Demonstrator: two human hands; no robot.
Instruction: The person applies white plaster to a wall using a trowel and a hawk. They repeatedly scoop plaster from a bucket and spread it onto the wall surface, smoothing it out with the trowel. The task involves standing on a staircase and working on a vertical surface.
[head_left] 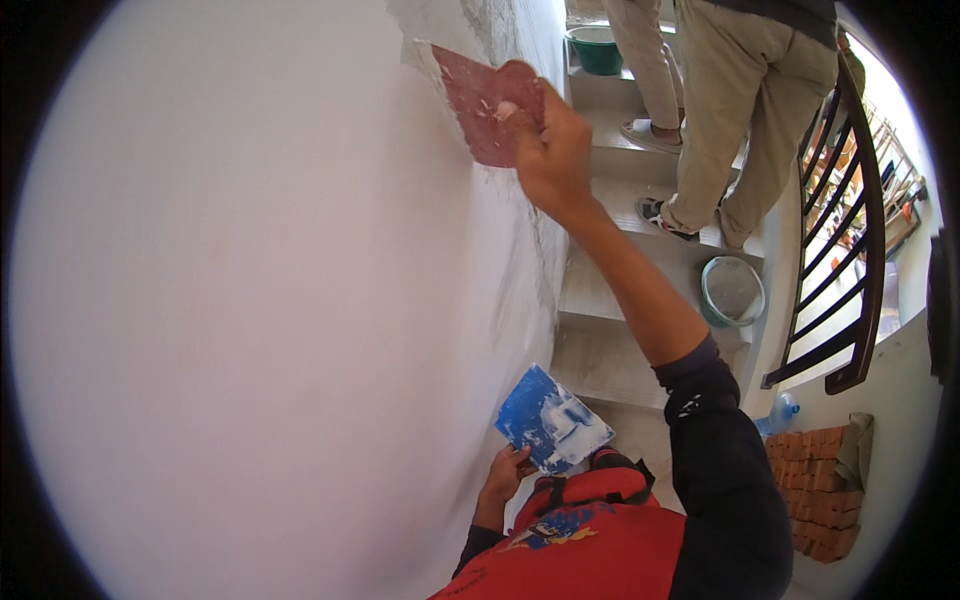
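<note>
My right hand (548,150) is closed on a red putty spreader (470,100) held against the white wall (250,250), near a grey, rough patch at the wall's upper right; its edge is smeared with white. Low by the wall, my left hand (505,468) grips the corner of a blue spreader board (535,405) smeared with white paste.
Two people (750,120) stand on the stairs (630,280) ahead. A green bucket (597,60) sits higher up, another bucket (732,290) at the right. A dark railing (852,350) runs along the right, with stacked bricks (810,490) and a plastic bottle (782,412) below it.
</note>
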